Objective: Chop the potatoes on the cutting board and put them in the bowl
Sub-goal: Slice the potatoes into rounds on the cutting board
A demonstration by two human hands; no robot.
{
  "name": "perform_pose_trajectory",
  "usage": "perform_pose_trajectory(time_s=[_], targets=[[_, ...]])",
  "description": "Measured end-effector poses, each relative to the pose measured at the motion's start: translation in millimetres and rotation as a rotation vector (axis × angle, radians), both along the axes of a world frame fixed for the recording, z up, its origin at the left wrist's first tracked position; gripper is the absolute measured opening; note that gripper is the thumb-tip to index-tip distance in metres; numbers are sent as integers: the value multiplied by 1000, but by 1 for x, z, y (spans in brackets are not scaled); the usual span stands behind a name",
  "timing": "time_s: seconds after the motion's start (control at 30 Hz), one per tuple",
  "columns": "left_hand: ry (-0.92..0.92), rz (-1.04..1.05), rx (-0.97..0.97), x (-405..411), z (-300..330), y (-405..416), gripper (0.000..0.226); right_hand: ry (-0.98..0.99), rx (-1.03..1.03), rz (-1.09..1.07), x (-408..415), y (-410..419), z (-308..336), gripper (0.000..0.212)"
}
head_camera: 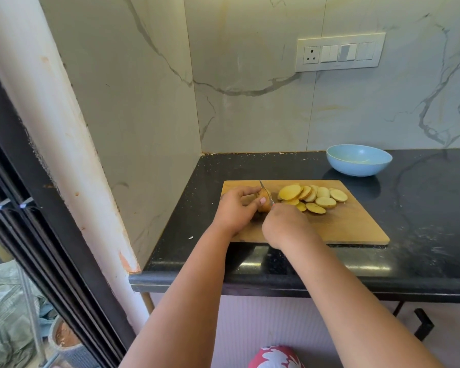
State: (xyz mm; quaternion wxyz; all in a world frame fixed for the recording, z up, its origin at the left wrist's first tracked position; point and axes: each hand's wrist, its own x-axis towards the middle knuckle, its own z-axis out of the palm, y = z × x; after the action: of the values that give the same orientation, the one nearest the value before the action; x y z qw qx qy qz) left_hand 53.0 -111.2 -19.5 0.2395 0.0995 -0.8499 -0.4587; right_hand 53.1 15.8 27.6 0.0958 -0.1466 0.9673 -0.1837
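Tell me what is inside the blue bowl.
The blue bowl shows only its pale inner wall; no potato slices are visible in it, they lie on the cutting board. The near rim hides the bowl's near inside.

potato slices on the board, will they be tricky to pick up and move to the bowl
The potato slices look thin and stiff, so they probably won't flop. Their cut faces may be damp and slippery. They overlap in a loose pile, so a handful could slide apart before reaching the bowl.

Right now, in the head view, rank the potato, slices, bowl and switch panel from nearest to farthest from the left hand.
1. Potato: held under the left hand, on the board's left end.
2. Slices: mid-board, to the right.
3. Bowl: beyond the board, on the counter.
4. Switch panel: up on the wall.
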Motion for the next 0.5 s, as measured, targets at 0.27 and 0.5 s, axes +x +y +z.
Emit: perform_pose_trajectory(time_s=[0.27, 0.5], targets=[[-4, 0, 28, -1, -2, -1, 37, -11, 276, 133, -6, -9, 6, 46], [-22, 27, 126, 0, -5, -4, 33, -46, 258, 143, -1, 55, 0, 17]])
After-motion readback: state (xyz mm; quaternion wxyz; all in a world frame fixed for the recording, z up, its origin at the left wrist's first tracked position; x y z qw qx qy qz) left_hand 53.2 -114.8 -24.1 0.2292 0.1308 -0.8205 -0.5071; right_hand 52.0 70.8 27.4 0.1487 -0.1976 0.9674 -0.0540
